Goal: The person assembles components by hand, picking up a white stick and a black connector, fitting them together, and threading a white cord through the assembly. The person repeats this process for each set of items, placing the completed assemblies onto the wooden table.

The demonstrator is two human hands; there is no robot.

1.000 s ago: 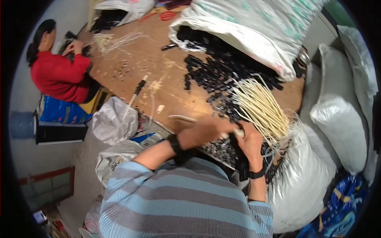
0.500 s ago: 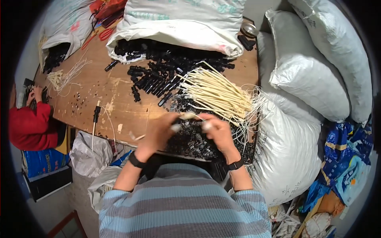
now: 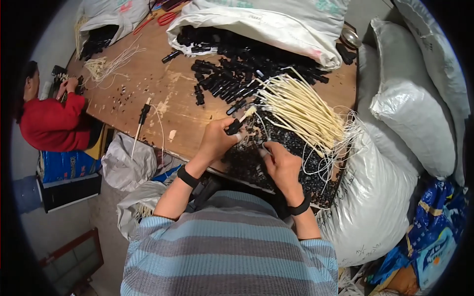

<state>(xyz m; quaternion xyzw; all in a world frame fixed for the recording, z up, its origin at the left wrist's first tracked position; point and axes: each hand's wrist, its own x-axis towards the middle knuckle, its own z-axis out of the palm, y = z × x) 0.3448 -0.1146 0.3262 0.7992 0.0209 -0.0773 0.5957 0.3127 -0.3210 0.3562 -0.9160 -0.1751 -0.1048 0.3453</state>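
Note:
Closed around a black plastic tube fitting [image 3: 233, 128], my left hand [image 3: 216, 140] tilts it up and to the right. A cream tip [image 3: 250, 112] sticks out of the fitting's upper end. From that tip a thin white cord [image 3: 264, 127] curves down to my right hand [image 3: 285, 165], whose thumb and forefinger pinch it. Small black plastic bits [image 3: 247, 165] are heaped under both hands. Beyond them lie a bundle of cream sticks [image 3: 301, 108] with white cords trailing from the right end, and many black fittings [image 3: 224, 81] in a loose pile.
An open white sack [image 3: 256, 29] spills black fittings at the back of the wooden table [image 3: 163, 86]. One fitting on a pale stick [image 3: 143, 114] overhangs the left edge. Red scissors [image 3: 167, 18] lie far left. Full sacks [image 3: 405, 98] line the right. A person in red [image 3: 52, 121] works at left.
My hands have drawn apart, and the black fitting now shows in my left hand, with the cord stretched toward my right. The whole view has turned and shifted.

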